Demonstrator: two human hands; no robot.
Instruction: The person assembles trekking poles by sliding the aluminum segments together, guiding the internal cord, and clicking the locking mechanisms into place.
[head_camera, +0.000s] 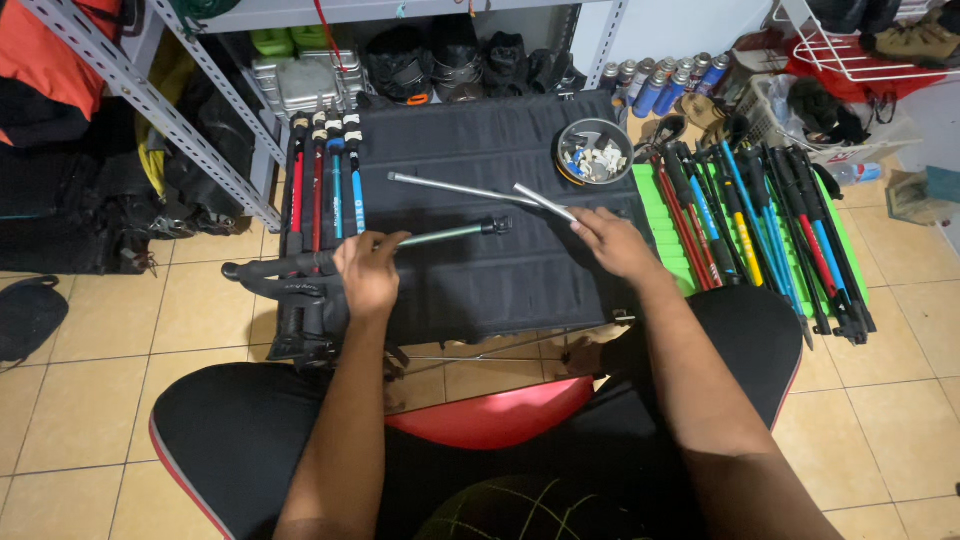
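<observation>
Gripped at nine o'clock by left hand (367, 275), fingers clamped on green-shafted trekking pole (400, 245) lying across black mat (500, 280). Pinched at one o'clock by right hand (612, 243), fingers closed on silver tube (470, 189). Farther, metal bowl (594, 152).

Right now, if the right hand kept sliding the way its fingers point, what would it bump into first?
The right hand points up-left along the silver tube it grips. Going straight on, it would probably first meet the longer silver rod lying on the black mat; how high the hand sits above it is unclear.
</observation>
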